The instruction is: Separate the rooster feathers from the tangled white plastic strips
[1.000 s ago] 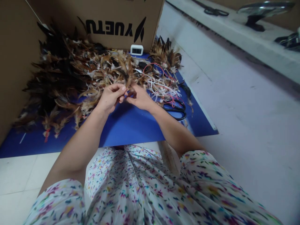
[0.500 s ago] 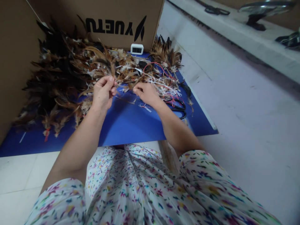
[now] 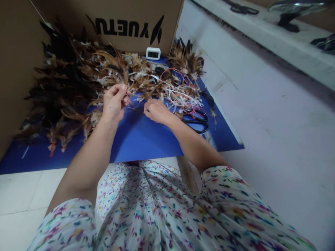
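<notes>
My left hand (image 3: pixel 114 101) is closed in a pinch on brown and dark feathers (image 3: pixel 125 75), which stand up above the fingertips. To its right, low over the blue board (image 3: pixel 146 139), my right hand (image 3: pixel 157 111) has its fingers curled together; whatever they may hold is hidden. Behind both hands spreads a heap of loose brown and black feathers (image 3: pixel 70 78). White and red ties (image 3: pixel 180 96) lie tangled just beyond my right hand. Black-handled scissors (image 3: pixel 196 120) rest beside my right wrist, their blades out of sight.
A cardboard box panel (image 3: pixel 136 10) with upside-down lettering closes off the back, and another panel (image 3: pixel 15 69) stands on the left. A small white digital clock (image 3: pixel 153 53) sits at the back. Bundled feathers (image 3: pixel 186 61) lean near the pale wall (image 3: pixel 248 90) on the right.
My right hand has shifted left and slightly down, closer to my left hand. The left hand stays nearly in place with the feathers.
</notes>
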`<state>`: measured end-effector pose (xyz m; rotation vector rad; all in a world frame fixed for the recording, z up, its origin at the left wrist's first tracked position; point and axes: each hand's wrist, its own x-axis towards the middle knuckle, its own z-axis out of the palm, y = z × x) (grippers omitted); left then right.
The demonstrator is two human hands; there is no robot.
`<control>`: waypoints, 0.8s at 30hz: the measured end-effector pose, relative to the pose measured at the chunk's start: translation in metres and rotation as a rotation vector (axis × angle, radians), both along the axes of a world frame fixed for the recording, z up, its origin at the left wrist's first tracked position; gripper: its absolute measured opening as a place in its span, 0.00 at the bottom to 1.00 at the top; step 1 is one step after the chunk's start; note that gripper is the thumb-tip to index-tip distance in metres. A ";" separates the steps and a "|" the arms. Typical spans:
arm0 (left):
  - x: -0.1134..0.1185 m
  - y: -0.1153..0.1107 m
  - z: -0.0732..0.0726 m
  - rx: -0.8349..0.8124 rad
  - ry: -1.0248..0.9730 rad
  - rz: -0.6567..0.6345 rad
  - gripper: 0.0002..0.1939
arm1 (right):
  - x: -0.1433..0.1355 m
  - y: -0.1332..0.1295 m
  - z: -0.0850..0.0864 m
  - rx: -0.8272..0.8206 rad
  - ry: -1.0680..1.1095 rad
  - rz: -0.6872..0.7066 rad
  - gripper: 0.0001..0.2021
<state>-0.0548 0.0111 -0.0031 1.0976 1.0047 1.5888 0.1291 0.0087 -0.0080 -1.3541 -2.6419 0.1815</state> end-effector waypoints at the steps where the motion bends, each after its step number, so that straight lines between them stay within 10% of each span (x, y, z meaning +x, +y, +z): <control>1: 0.000 0.000 0.000 -0.011 0.004 0.001 0.14 | 0.000 0.000 0.000 -0.007 0.018 -0.001 0.10; 12: 0.005 -0.006 0.006 -0.109 0.016 -0.064 0.14 | 0.025 0.009 0.016 -0.090 0.530 -0.036 0.04; 24: 0.010 -0.013 0.009 -0.268 0.142 -0.067 0.09 | 0.029 0.006 0.026 -0.047 0.546 -0.073 0.04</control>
